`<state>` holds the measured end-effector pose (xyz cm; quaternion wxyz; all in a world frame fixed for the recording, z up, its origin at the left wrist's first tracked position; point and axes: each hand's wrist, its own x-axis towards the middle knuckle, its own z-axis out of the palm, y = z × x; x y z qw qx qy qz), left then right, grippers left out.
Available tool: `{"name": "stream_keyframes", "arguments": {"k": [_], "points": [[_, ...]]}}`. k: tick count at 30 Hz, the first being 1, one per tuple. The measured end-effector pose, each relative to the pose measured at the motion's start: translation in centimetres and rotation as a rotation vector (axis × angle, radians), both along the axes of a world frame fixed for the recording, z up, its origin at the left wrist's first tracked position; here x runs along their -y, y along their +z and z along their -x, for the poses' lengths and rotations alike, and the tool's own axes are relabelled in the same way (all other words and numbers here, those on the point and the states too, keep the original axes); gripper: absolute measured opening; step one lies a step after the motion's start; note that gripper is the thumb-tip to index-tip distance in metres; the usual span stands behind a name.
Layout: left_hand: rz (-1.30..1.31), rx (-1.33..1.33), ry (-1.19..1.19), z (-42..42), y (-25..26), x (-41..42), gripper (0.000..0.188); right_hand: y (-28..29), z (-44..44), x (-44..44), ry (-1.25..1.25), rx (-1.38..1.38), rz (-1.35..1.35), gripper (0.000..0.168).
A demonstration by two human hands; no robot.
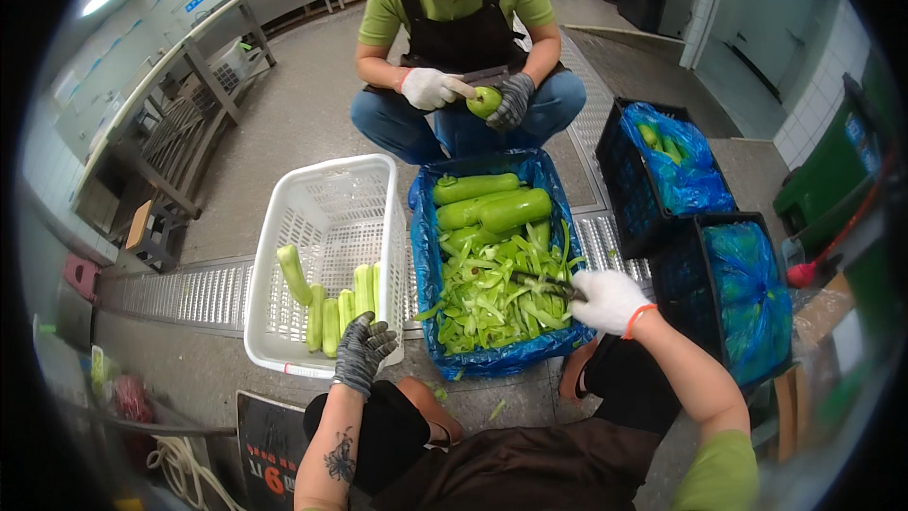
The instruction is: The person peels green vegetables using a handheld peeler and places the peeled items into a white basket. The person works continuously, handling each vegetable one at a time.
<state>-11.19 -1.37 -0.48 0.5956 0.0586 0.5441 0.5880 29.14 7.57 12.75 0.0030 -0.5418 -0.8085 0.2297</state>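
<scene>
My left hand point(364, 353), in a grey striped glove, is over the near right corner of a white plastic basket point(392, 227). Its fingers are apart, with nothing seen in them, close to a peeled pale green gourd point(346, 304). Several more peeled gourds point(330, 326) stand or lean inside the basket. In a white glove, my right hand point(608, 301) grips a dark peeler point(543, 282) above a heap of green peel strips point(489, 305). The peel lies in a crate lined with blue plastic point(428, 255). Several unpeeled gourds point(514, 209) rest at the crate's far end.
Opposite me squats a co-worker point(461, 35) in gloves, holding a green gourd point(484, 102) and a dark blade point(486, 76). Black crates point(624, 220) with blue bags stand at right, near a green bin point(826, 170). A metal floor grate point(177, 296) runs crosswise.
</scene>
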Motion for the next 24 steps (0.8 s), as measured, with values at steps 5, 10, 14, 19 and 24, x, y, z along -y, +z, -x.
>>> {"name": "stream_keyframes", "arguments": {"k": [5,10,14,19,24], "points": [[-0.034,-0.154,-0.082,-1.0,0.7,-3.7,0.032,-0.2,-1.4,-0.4,-0.226,-0.018,-0.073,0.025],[0.008,-0.342,-0.232,-4.8,0.9,-10.3,0.037,-0.4,-2.0,-1.9,-0.169,0.092,-0.12,0.018],[-0.037,-0.979,-0.703,-9.3,-0.5,-17.2,0.054,0.2,-1.7,-2.3,-0.143,0.061,-0.093,0.018],[-0.316,-1.886,-1.073,-17.6,-2.1,-27.1,0.076,-0.2,-1.6,-2.0,-0.051,0.03,-0.125,0.015],[-0.138,-1.963,-1.256,-22.4,-5.4,-30.9,0.084,-0.2,-1.7,-2.5,-0.118,0.014,-0.082,0.015]]}}
